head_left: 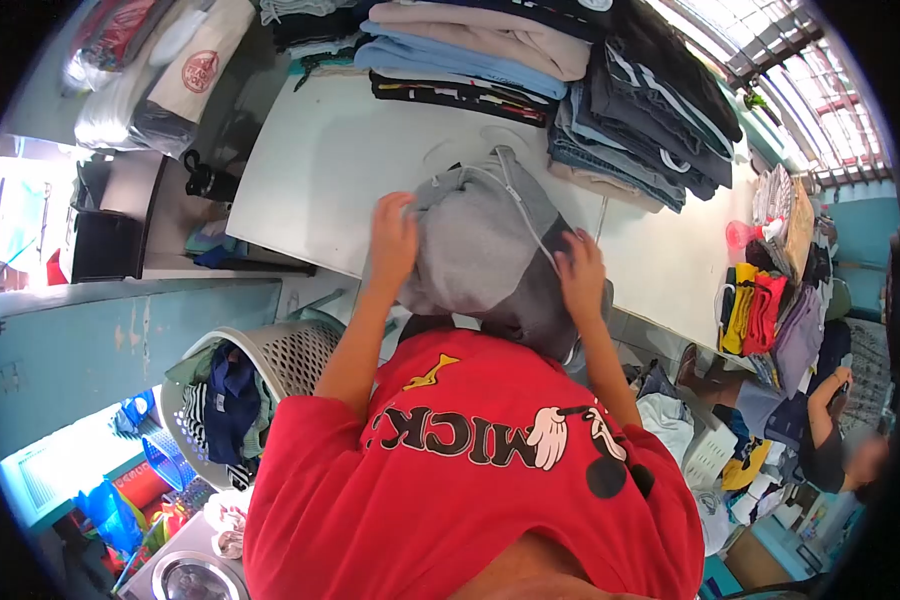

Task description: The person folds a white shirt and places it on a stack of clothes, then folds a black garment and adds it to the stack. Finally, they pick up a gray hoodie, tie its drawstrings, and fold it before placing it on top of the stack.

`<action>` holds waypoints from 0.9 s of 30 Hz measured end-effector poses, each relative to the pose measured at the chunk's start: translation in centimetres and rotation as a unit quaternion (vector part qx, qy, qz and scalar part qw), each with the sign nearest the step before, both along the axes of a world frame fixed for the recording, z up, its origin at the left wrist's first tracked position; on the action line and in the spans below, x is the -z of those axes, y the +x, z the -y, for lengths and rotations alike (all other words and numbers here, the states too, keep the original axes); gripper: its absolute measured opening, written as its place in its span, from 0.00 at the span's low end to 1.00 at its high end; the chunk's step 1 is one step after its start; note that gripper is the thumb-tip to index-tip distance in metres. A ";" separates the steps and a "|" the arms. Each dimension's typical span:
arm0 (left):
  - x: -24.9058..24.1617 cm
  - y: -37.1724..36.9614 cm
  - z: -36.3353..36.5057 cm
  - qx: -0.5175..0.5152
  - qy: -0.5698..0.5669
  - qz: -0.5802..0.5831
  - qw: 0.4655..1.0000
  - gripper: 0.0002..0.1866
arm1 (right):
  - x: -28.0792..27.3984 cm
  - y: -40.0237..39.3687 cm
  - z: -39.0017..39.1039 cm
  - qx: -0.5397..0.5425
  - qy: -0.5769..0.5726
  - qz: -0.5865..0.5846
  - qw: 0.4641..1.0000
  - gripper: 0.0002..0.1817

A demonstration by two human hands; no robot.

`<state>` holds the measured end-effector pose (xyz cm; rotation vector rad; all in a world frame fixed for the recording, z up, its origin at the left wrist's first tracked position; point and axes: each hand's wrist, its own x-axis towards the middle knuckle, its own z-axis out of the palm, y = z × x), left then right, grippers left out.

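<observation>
A grey garment [475, 240] with a pale drawstring lies bunched over the front edge of the white table [305, 180], its darker part hanging toward my red shirt. My left hand [394, 238] is at the garment's left side, its fingers bent against the cloth. On the opposite side my right hand [580, 270] has its fingers curled at the darker cloth beside the drawstring. Both hands appear to grip the fabric edges.
Folded clothes [480, 50] are stacked at the table's back, with darker folded garments [640, 120] to their right. A laundry basket [290, 360] stands at lower left. Another person [830, 430] is at far right, near piled clothes. Wrapped packages [160, 75] sit upper left.
</observation>
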<state>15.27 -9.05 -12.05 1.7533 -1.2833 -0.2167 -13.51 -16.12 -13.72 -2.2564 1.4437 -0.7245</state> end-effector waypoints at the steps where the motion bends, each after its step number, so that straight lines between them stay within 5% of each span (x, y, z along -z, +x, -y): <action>1: -0.4 -1.1 1.4 0.042 -0.011 0.026 0.999 0.11 | 0.0 1.1 -0.2 0.001 -0.002 0.002 1.000 0.24; 5: 0.3 -5.0 6.5 0.171 0.058 0.111 0.977 0.13 | 1.8 4.1 -1.0 -0.069 -0.032 -0.095 0.993 0.24; 11: 2.2 -8.3 10.2 0.109 0.119 0.243 0.956 0.20 | 3.0 4.5 -1.0 -0.070 -0.047 -0.139 0.987 0.29; 24: 4.5 -7.0 11.8 0.133 0.128 0.242 0.952 0.09 | 2.5 4.8 2.1 -0.072 0.043 -0.158 0.984 0.30; 27: 2.8 -6.6 12.1 0.134 0.096 0.154 0.974 0.07 | 3.2 5.3 3.2 -0.085 0.070 -0.141 0.984 0.24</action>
